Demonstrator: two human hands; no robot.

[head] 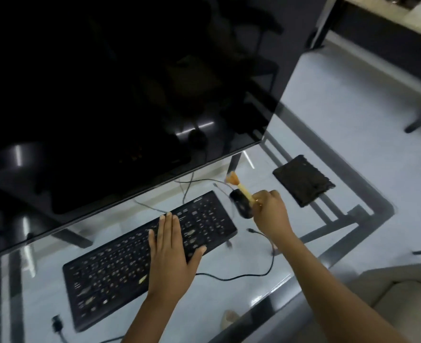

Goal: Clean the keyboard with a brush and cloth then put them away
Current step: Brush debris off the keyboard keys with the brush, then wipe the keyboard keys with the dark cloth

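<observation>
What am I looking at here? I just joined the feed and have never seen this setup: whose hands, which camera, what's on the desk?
There is one view, from a camera worn on a person's head, looking down at a glass desk. No robot: these are bare hands. The left hand lies flat on the black keyboard. The right hand grips a pale brush, raised above the mouse. A dark folded cloth lies to the right, untouched. A large dark monitor stands behind.
</observation>
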